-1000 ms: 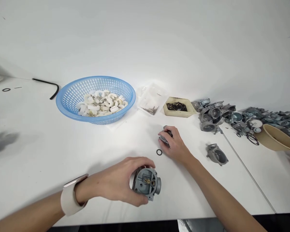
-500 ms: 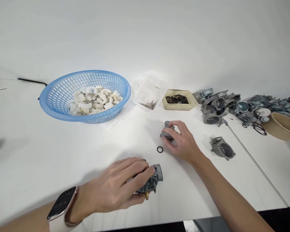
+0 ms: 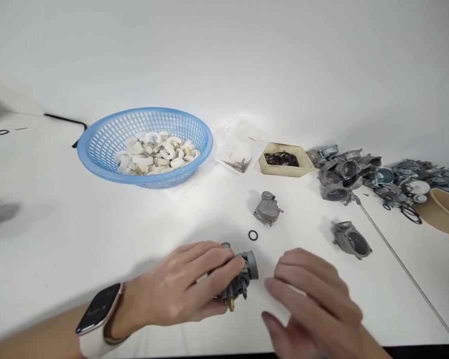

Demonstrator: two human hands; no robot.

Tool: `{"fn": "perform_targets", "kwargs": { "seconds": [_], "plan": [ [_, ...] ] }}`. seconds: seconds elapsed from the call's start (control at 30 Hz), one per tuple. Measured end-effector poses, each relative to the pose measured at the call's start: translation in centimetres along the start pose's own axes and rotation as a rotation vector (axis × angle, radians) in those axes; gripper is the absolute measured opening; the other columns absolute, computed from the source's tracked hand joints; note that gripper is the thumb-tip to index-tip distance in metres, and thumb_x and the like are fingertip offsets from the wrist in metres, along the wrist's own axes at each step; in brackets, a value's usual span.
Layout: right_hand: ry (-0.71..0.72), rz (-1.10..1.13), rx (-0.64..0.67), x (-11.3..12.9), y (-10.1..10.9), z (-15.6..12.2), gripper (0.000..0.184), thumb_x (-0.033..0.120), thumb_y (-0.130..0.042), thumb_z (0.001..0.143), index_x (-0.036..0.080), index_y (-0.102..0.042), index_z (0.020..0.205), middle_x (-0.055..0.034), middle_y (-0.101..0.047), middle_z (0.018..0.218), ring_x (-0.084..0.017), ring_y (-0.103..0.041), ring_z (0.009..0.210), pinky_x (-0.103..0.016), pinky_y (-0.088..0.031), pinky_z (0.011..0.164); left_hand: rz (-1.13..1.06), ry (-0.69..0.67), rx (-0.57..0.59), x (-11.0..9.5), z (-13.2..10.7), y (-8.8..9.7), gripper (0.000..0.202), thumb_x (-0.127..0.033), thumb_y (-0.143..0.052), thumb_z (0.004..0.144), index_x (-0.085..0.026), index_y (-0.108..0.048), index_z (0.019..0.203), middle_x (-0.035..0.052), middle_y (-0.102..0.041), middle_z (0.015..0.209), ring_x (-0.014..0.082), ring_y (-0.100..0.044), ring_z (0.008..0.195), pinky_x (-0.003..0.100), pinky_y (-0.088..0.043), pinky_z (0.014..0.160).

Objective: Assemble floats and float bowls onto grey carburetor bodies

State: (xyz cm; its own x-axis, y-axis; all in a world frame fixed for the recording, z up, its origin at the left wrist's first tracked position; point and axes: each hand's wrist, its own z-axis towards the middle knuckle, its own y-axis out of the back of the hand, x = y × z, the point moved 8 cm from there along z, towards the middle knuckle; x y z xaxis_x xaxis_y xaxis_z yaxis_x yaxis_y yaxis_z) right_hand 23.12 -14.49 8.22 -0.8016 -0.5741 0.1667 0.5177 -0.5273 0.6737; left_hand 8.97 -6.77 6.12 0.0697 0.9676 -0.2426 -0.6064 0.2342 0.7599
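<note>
My left hand [image 3: 194, 284], with a watch on its wrist, is wrapped round a grey carburetor body [image 3: 251, 265] low over the table; brass jets [image 3: 229, 302] stick out underneath. Fingers apart and holding nothing, my right hand [image 3: 314, 299] is just to the right of the carburetor body, slightly blurred. Beyond them a grey float bowl [image 3: 268, 209] lies on the white table, touched by neither hand. A small black O-ring [image 3: 253, 235] lies between it and the carburetor body. Another bowl [image 3: 352, 240] rests farther right, its hollow side showing.
A blue basket [image 3: 145, 180] holds white floats. Beside it are a plastic bag [image 3: 243, 142] with small metal pins and a cream tray [image 3: 284, 170] of black rings. Metal parts [image 3: 347, 169] are heaped at the back right near a tan container [image 3: 436, 212]. A thin rod [image 3: 404, 267] runs along the table.
My right hand has let go of the float bowl, leaving it on the table, and has come back toward the carburetor body. The view has shifted slightly left; my left hand keeps its hold.
</note>
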Motion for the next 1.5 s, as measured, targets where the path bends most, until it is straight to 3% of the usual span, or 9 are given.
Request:
{"fn": "perform_targets", "kwargs": {
  "seconds": [0.2, 0.53, 0.73, 1.0, 1.1, 1.17, 1.23, 1.37, 1.5],
  "plan": [
    [-0.068, 0.047, 0.117, 0.9, -1.5, -0.7, 0.034, 0.018, -0.074, 0.084, 0.011, -0.065, 0.117, -0.0086, -0.072, 0.086, -0.02, -0.064, 0.07, -0.034, -0.052, 0.059, -0.364, 0.422, -0.022, 2.6, -0.5, -1.3, 0.064, -0.025, -0.084, 0.075, -0.023, -0.056, 0.132, 0.0026, -0.073, 0.112, 0.0171, -0.072, 0.094, 0.024, -0.058, 0.086],
    [-0.357, -0.051, 0.122, -0.4, -2.7, -0.2, 0.004, 0.016, -0.062, 0.091, 0.02, -0.061, 0.09, -0.0019, -0.063, 0.076, -0.014, -0.06, 0.062, -0.026, -0.044, 0.057, -0.528, 0.785, 0.058, 4.5, -1.5, -3.5, 0.048, -0.02, -0.078, 0.068, -0.024, -0.068, 0.115, -0.004, -0.074, 0.093, 0.0159, -0.069, 0.079, 0.024, -0.056, 0.074],
    [-0.474, -0.189, 0.157, 0.1, -4.3, -0.3, 0.019, 0.015, -0.047, 0.091, 0.021, -0.054, 0.074, 0.002, -0.055, 0.065, -0.011, -0.045, 0.046, -0.027, -0.028, 0.047, -0.508, 0.782, 0.024, 4.7, -1.9, -4.4, 0.036, -0.018, -0.069, 0.067, -0.023, -0.065, 0.102, -0.0031, -0.072, 0.089, 0.0169, -0.065, 0.076, 0.026, -0.055, 0.07],
    [-0.532, -0.245, 0.188, -0.3, -4.9, 0.0, 0.019, 0.016, -0.045, 0.089, 0.022, -0.05, 0.072, 0.0025, -0.056, 0.063, -0.012, -0.048, 0.048, -0.028, -0.024, 0.049, -0.444, 0.778, 0.043, 5.3, -1.4, -4.0, 0.034, -0.018, -0.068, 0.064, -0.023, -0.063, 0.097, -0.0022, -0.071, 0.088, 0.0192, -0.063, 0.079, 0.03, -0.052, 0.075],
    [-0.524, -0.145, 0.318, -0.8, -4.5, 1.1, 0.013, 0.02, -0.052, 0.09, 0.021, -0.062, 0.098, -0.0022, -0.066, 0.09, -0.016, -0.062, 0.071, -0.026, -0.039, 0.059, -0.504, 0.72, 0.094, 5.7, -0.8, -3.7, 0.038, -0.017, -0.071, 0.066, -0.022, -0.065, 0.103, -0.0016, -0.071, 0.093, 0.0193, -0.064, 0.083, 0.03, -0.051, 0.076],
    [-0.457, -0.044, 0.474, -0.9, -4.6, 1.9, 0.043, 0.031, -0.067, 0.086, 0.024, -0.058, 0.127, -0.0066, -0.064, 0.119, -0.023, -0.064, 0.099, -0.031, -0.049, 0.077, -0.603, 0.685, 0.168, 5.9, -0.6, -3.8, 0.039, -0.017, -0.076, 0.067, -0.021, -0.067, 0.105, -0.0012, -0.071, 0.096, 0.0191, -0.064, 0.084, 0.029, -0.05, 0.073],
    [-0.39, 0.028, 0.644, -1.0, -5.0, 2.3, 0.073, 0.043, -0.08, 0.078, 0.027, -0.05, 0.142, -0.0081, -0.059, 0.132, -0.027, -0.061, 0.112, -0.038, -0.051, 0.088, -0.686, 0.684, 0.254, 6.2, -0.8, -4.0, 0.038, -0.024, -0.081, 0.069, -0.02, -0.07, 0.105, -0.0008, -0.071, 0.095, 0.0183, -0.062, 0.081, 0.027, -0.048, 0.067],
    [-0.365, 0.018, 0.833, -1.6, -6.0, 2.3, 0.078, 0.044, -0.082, 0.077, 0.025, -0.048, 0.145, -0.0083, -0.065, 0.124, -0.028, -0.066, 0.104, -0.039, -0.051, 0.084, -0.722, 0.684, 0.313, 6.9, -1.2, -3.8, 0.046, -0.037, -0.088, 0.068, -0.019, -0.071, 0.106, 0.0, -0.071, 0.093, 0.0181, -0.06, 0.079, 0.027, -0.046, 0.064],
    [-0.387, -0.008, 0.856, -1.2, -6.8, 2.8, 0.069, 0.044, -0.08, 0.074, 0.022, -0.053, 0.134, -0.006, -0.07, 0.111, -0.028, -0.068, 0.094, -0.036, -0.048, 0.074, -0.634, 0.648, 0.321, 7.1, -1.2, -3.4, 0.048, -0.041, -0.089, 0.066, -0.02, -0.071, 0.105, -0.0007, -0.071, 0.092, 0.0186, -0.061, 0.078, 0.027, -0.046, 0.064]
  ]
}}
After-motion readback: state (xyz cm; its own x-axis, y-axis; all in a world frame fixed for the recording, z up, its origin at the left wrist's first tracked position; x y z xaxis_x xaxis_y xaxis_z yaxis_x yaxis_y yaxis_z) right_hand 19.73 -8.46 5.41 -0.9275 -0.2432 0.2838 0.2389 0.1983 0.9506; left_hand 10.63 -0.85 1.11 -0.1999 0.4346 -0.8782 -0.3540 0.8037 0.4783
